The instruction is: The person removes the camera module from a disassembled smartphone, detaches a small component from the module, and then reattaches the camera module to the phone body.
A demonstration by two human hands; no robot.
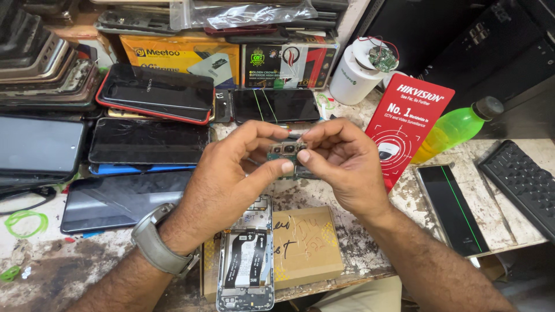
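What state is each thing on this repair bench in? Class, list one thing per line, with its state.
Left hand: pinching the small circuit board.
Right hand: pinching the same board from the other side.
Small circuit board: held up off the bench.
Opened phone: back cover off, insides showing.
Green bottle: capped, lying tilted.
White cylinder: top open, circuit and wires showing.
Cardboard box: closed, flat.
Stacked phones: screens dark.

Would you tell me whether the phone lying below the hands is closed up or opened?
Opened: the phone lies with its back cover off, showing bare frame, flex ribbon and inner parts.
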